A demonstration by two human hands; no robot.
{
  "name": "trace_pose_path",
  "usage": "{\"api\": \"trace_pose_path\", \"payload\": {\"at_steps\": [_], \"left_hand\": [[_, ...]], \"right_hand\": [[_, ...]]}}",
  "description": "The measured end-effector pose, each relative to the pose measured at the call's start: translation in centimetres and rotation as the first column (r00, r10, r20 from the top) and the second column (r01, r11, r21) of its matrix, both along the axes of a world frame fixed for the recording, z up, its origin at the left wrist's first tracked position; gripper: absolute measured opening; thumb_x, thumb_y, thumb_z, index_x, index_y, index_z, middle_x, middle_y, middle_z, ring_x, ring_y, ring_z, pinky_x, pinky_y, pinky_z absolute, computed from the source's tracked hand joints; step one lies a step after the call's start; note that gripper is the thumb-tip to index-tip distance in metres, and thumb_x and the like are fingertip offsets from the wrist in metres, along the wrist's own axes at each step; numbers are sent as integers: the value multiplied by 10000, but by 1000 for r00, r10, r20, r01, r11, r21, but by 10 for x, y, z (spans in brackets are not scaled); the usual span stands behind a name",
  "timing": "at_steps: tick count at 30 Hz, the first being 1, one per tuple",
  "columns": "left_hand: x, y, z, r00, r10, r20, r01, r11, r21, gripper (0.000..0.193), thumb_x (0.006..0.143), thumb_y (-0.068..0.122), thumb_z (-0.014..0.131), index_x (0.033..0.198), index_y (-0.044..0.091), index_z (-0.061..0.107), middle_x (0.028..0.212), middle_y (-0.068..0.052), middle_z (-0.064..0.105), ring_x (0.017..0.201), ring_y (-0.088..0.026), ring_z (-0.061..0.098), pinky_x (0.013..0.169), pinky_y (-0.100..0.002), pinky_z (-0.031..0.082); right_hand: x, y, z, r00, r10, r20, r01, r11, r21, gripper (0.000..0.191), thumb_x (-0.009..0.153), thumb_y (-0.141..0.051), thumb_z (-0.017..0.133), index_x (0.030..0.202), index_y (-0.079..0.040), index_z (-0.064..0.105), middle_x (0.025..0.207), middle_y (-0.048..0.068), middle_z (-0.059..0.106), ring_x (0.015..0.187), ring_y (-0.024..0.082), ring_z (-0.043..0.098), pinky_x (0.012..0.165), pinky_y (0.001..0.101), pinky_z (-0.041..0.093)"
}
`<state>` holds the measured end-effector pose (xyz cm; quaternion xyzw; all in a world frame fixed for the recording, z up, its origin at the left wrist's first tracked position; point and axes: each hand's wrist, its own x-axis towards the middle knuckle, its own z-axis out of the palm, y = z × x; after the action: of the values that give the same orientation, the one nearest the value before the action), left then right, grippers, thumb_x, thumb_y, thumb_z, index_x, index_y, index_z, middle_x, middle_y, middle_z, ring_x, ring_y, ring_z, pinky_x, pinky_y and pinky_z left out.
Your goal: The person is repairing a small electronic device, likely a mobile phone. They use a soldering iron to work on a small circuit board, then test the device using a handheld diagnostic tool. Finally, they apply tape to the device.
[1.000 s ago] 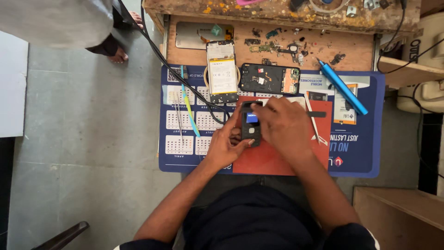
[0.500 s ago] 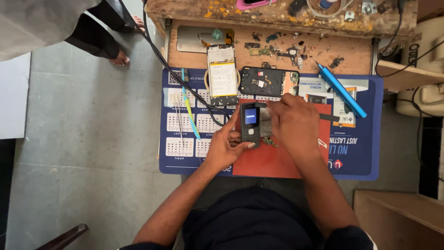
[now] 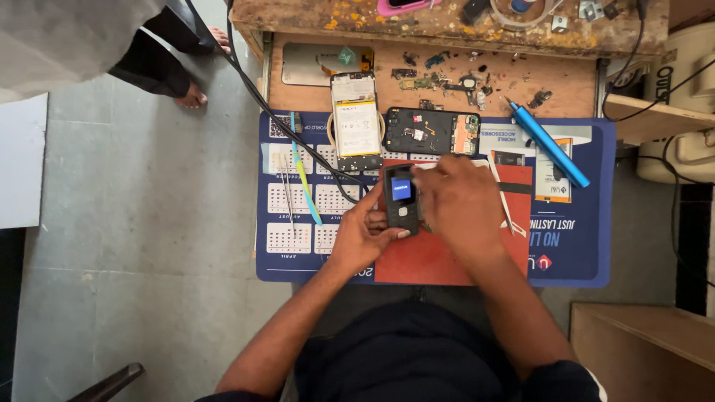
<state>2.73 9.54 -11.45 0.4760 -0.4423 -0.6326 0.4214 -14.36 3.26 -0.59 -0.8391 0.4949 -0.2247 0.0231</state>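
— Since a moment ago, the small phone (image 3: pixel 401 199) has shifted left, its lit screen now uncovered; the left hand (image 3: pixel 363 237) grips it from below.

— Right hand (image 3: pixel 460 199) beside it covers its edge, grasp unclear; he should steady it over the red mat (image 3: pixel 447 260)

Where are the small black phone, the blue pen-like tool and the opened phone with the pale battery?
small black phone (image 3: pixel 401 199), head view, lit screen.
blue pen-like tool (image 3: pixel 550 147), head view, mid-barrel.
opened phone (image 3: pixel 357 126), head view, pale battery.
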Motion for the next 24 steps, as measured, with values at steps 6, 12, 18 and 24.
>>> {"api": "trace_pose_path", "payload": {"at_steps": [6,12,18,24], "left_hand": [[-1,1,0,1000,5,16,-5,1000,-27,1030,822,-83,774,1647,59,173,1055,-156,789,965,-137,734,897,-292,590],[-1,3,1,999,9,-34,-11,999,-46,1017,844,-75,765,1657,53,166,1066,-156,790,993,-133,733,934,-294,585],[-1,1,3,999,7,37,-7,1000,-9,1020,822,-59,780,1641,52,183,1050,-159,793,957,-138,743,897,-297,593],[-1,1,4,998,26,58,-26,1000,-6,991,826,-46,787,1631,72,221,1058,-151,795,971,-144,756,896,-304,611]], "right_hand": [[6,1,2,999,-7,-50,7,1000,-1,118,846,-135,748,950,-140,804,777,54,563,745,257,600,647,430,452],[7,2,-1,996,-77,-52,75,997,-29,114,877,-125,734,958,-163,805,777,34,569,745,244,612,642,431,469],[9,0,-2,999,-45,-15,45,999,-24,90,863,-158,744,934,-152,801,767,35,566,742,246,613,630,438,460],[8,-1,0,998,-33,-47,35,999,27,77,865,-145,750,918,-162,803,778,38,583,775,253,624,655,439,455]]}}
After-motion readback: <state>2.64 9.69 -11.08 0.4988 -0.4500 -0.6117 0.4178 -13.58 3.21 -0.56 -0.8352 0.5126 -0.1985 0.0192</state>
